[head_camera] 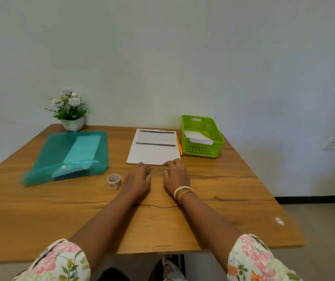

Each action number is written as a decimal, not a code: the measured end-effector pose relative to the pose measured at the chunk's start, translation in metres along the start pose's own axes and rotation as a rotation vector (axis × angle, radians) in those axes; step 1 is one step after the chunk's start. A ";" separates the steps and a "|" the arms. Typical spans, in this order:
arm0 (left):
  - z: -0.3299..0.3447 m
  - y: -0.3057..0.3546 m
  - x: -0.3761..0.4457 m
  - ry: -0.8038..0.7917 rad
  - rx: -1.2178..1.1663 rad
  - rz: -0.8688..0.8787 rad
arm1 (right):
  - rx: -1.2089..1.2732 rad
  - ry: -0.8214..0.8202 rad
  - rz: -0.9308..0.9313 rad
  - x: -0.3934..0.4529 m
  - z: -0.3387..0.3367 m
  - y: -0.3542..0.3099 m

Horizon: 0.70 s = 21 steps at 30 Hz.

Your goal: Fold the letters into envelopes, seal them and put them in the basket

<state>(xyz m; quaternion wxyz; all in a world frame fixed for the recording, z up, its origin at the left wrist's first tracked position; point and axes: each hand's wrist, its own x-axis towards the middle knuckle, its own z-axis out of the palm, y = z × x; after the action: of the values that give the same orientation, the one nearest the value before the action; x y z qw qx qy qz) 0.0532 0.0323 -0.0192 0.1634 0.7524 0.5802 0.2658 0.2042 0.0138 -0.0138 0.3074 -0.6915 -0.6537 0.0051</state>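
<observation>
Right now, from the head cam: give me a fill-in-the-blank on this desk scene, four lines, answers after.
1. The basket is bright ____.
2. The orange pen lies between the basket and the ____.
3. Both the left hand and the right hand meet the letter at its ____ edge.
4. The tape roll stands to the ____ of the left hand.

Missing words: green; letter; near; left

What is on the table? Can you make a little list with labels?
letter: flat sheet, mid table
left hand: fingers at the letter's near edge
right hand: fingers on the near right corner
basket: green, right of letter, white paper inside
pen: orange, between letter and basket
tape roll: beside left hand
folder: teal, left
</observation>
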 end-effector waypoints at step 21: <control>-0.015 -0.022 -0.017 0.198 0.012 0.147 | -0.156 0.013 0.016 -0.015 -0.014 0.040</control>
<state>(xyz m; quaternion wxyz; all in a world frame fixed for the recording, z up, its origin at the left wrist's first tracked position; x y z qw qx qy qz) 0.0234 0.0208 -0.0229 0.0807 0.7639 0.5384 0.3464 0.2441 -0.0035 -0.0257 0.2567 -0.7187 -0.6445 -0.0480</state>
